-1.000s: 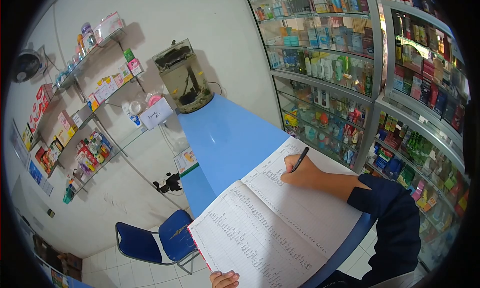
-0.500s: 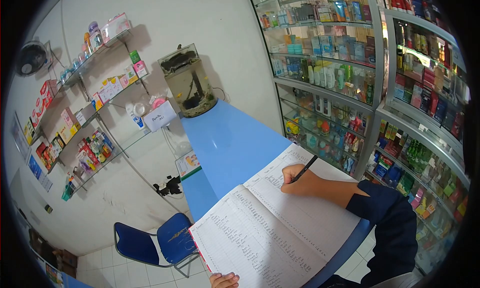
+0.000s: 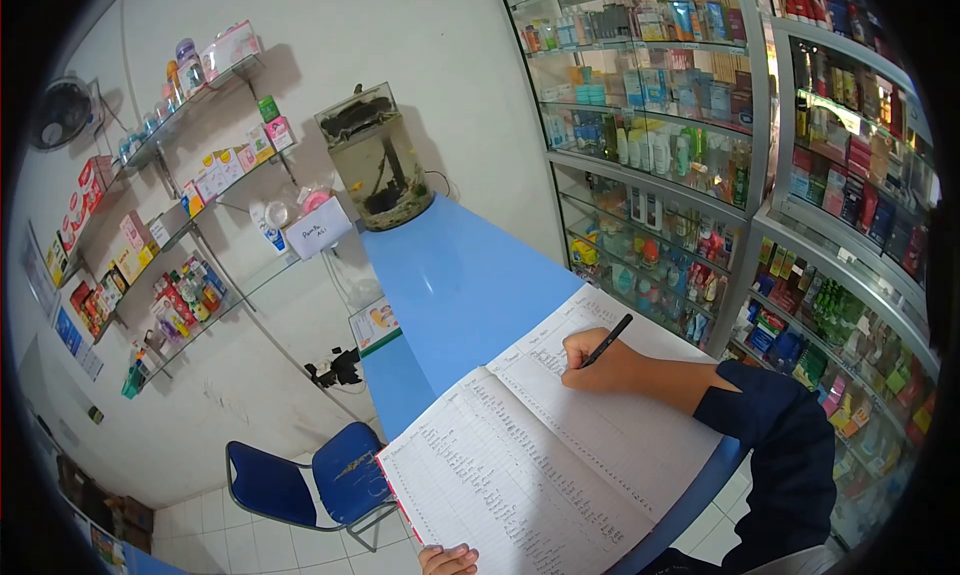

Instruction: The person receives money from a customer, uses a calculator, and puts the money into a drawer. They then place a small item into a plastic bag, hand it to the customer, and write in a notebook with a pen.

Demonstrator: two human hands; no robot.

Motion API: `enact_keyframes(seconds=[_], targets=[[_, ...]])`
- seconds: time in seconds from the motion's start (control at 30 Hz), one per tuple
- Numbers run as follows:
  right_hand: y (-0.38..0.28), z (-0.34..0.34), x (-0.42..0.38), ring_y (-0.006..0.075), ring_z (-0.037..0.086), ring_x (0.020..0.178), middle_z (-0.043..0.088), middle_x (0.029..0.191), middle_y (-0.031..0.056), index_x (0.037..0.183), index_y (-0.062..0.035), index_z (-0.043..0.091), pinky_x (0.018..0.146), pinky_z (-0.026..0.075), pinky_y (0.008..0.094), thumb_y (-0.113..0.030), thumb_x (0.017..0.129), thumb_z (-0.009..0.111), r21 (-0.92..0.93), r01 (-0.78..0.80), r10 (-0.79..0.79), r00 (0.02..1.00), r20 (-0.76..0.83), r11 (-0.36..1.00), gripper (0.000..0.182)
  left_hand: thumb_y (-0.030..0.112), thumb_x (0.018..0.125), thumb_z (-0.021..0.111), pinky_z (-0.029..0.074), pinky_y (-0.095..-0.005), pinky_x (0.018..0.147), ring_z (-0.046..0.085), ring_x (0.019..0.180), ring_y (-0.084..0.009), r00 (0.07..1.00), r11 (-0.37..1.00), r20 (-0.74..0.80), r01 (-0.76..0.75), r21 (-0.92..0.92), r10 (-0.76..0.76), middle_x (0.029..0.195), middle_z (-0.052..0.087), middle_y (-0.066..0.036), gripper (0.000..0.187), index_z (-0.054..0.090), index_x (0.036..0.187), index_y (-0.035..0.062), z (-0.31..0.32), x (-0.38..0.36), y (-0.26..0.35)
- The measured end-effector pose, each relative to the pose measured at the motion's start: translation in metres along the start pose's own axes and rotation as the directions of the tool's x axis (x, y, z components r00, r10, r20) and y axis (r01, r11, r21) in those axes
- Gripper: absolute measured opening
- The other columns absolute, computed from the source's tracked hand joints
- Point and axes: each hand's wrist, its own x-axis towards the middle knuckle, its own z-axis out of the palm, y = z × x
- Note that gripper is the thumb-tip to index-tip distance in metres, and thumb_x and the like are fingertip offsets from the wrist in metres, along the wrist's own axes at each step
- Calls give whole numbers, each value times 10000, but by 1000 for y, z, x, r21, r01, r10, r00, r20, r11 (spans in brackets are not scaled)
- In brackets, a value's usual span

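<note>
An open ruled notebook (image 3: 480,485) with handwritten lists lies across the near end of the blue table. My right hand (image 3: 597,363) is closed around a black pen (image 3: 608,340), with its side resting on the right-hand page near the upper written lines. The pen's tip is hidden behind my fingers. At the bottom of the view, my left hand (image 3: 448,559) has its fingers curled over the notebook's lower left edge; only the fingers show.
The blue table (image 3: 460,275) runs away to a fish tank (image 3: 375,160) by the wall. A blue chair (image 3: 300,480) stands at the left. Glass cabinets (image 3: 650,165) full of packages line the right, and stocked wall shelves (image 3: 215,190) hang at the left.
Both hands and the notebook stay nearly where they were. The pen looks very slightly shifted in my right hand.
</note>
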Motion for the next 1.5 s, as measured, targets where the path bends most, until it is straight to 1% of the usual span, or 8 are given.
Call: enact_keyframes(seconds=[0.07,0.13,0.27,0.33,0.73,1.17,1.23,1.5], targets=[[2,0,0,102,405,482,425,507,15,563,-82,399,424,303,289,-146,644,630,-22,37,-38,999,-6,999,253,271,840,509,351,-478,891,559,1002,-259,1000,1000,29,6,-15,-5,1032,618,-102,236,578,876,48,2,-10,-2],[5,2,0,110,406,477,427,503,19,560,-84,402,427,308,292,-154,646,630,25,-18,19,999,-27,1000,253,259,836,513,347,-479,898,556,1010,-265,983,980,11,184,-70,-184,1044,614,-114,233,578,882,40,8,-32,-8],[2,1,0,113,402,476,424,501,21,556,-85,398,426,307,294,-153,641,632,-45,-1,0,1000,-24,999,258,251,836,509,340,-481,907,555,1020,-272,985,974,-15,170,-153,-174,1057,609,-127,237,581,890,32,5,-16,-2],[4,1,0,117,395,478,420,506,23,554,-82,392,431,303,298,-144,639,629,-7,-4,4,999,-44,1000,259,244,842,498,338,-486,906,554,1027,-276,998,998,34,46,-32,-45,1060,607,-133,237,580,886,26,-3,9,8],[-3,-2,-2,110,380,471,415,501,19,545,-87,378,429,295,296,-122,637,624,6,-20,20,1000,-24,1000,266,285,854,499,339,-482,903,562,1015,-271,993,992,-88,75,-105,-84,1034,618,-123,271,583,876,27,5,8,9],[2,-2,0,107,396,472,425,500,15,551,-92,396,430,301,291,-159,644,629,-38,4,-5,1000,-22,999,260,276,845,509,347,-477,904,562,1013,-273,996,991,-7,90,-101,-91,1041,616,-127,272,585,886,18,-3,16,10],[-1,-3,-2,102,393,470,420,492,11,548,-94,393,426,296,288,-165,640,633,-66,-50,46,997,-70,997,266,269,842,511,352,-472,897,567,1003,-270,999,994,-30,28,-103,-31,1024,621,-125,260,586,871,22,-1,17,6],[2,-1,-1,102,374,460,409,490,7,544,-92,384,418,282,291,-146,629,629,-65,-20,14,995,-97,998,264,223,825,527,359,-467,884,573,989,-262,994,994,-93,44,-99,-54,1008,627,-116,204,592,834,30,5,15,8]])
